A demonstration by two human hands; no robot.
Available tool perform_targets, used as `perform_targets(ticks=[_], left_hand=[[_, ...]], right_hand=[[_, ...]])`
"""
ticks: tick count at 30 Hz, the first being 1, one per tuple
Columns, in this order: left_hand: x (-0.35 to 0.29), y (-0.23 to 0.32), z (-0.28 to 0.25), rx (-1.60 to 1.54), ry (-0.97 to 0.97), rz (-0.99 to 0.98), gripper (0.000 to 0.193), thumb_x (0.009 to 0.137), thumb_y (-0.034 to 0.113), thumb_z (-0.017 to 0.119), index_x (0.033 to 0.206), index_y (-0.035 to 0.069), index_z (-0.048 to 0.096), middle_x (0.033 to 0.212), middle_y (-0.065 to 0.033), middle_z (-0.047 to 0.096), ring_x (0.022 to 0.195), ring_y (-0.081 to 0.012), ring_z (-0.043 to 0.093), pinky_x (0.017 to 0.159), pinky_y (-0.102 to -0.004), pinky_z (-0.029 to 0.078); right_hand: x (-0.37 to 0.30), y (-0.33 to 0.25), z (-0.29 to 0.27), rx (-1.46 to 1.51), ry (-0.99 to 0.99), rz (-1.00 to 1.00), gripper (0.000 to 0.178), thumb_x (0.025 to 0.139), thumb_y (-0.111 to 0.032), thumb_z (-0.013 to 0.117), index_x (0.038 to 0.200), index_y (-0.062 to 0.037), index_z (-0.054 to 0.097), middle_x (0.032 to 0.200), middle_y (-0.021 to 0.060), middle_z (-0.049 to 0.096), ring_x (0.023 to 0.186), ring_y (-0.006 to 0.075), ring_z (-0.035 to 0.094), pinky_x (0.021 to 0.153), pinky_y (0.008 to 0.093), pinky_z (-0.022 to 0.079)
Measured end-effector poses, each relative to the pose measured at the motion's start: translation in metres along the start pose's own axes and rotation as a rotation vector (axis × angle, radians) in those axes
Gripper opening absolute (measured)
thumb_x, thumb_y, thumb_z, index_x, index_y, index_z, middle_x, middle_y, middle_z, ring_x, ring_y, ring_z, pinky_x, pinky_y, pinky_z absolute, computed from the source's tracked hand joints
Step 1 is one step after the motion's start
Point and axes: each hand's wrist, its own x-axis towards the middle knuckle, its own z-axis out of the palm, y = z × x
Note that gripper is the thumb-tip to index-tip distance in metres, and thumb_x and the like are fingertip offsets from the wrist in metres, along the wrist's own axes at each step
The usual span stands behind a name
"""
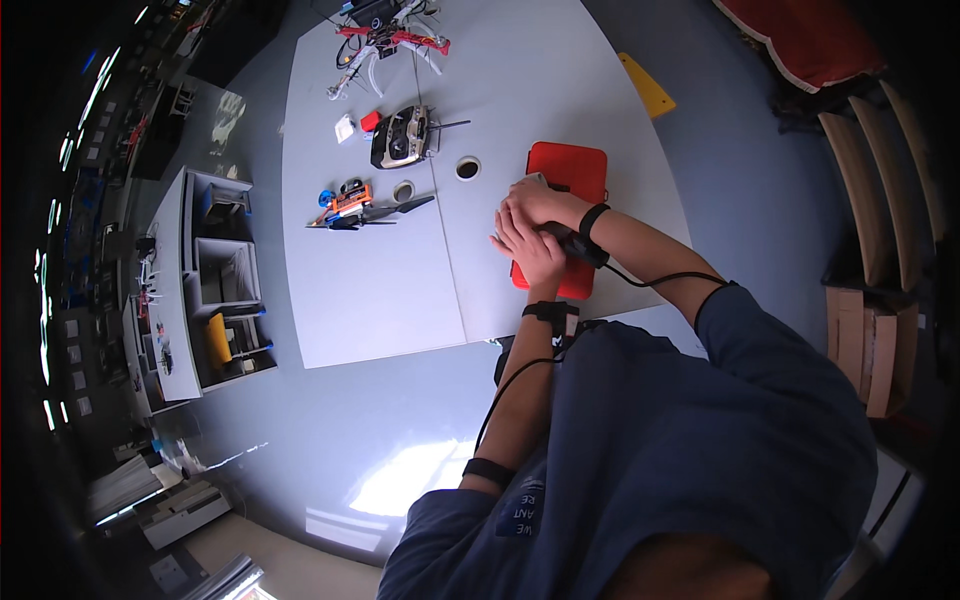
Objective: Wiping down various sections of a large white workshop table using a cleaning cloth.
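A red flat case lies near the right side of the table, under and behind my hands. My right hand reaches in over it with the fingers curled; a small pale piece shows beside them, and what they hold is hidden. Across the right hand's near side lies my left hand, its fingers stretched out and slightly apart. The two hands touch. Under the right wrist sits a black device with a cable running up the arm. A dark band with a small box circles my left wrist.
On the white table are a red-and-white drone, a remote controller, an orange part with black propellers, a small red piece and a white one. Two round holes pierce the tabletop. Open shelves stand left.
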Motion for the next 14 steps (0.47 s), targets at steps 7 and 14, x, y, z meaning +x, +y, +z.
perform_targets(ticks=[7, 14], left_hand=[[0.0, -0.007, -0.004, -0.051, 0.099, 0.029, 0.063, 0.081, 0.029, 0.037, 0.139, 0.003, 0.037, 0.139, -0.0194, 0.037, 0.132, -0.0379, 0.032, 0.11, -0.0586, 0.011], [0.04, -0.013, -0.026, -0.143, -0.176, -0.458, 0.064, 0.09, 0.049, 0.038, 0.14, 0.01, 0.036, 0.141, -0.0198, 0.038, 0.133, -0.0364, 0.035, 0.108, -0.0459, 0.025]], right_hand=[[-0.004, -0.014, 0.013, -0.067, -0.078, -0.117, 0.032, 0.082, -0.036, 0.054, 0.086, -0.0076, 0.069, 0.086, 0.0182, 0.068, 0.089, 0.0359, 0.063, 0.084, 0.0446, 0.047], [-0.02, -0.025, 0.006, 1.404, 0.474, 0.185, 0.028, 0.084, -0.004, 0.051, 0.11, -0.002, 0.062, 0.134, 0.0243, 0.044, 0.102, 0.0291, 0.064, 0.089, 0.036, 0.05]])
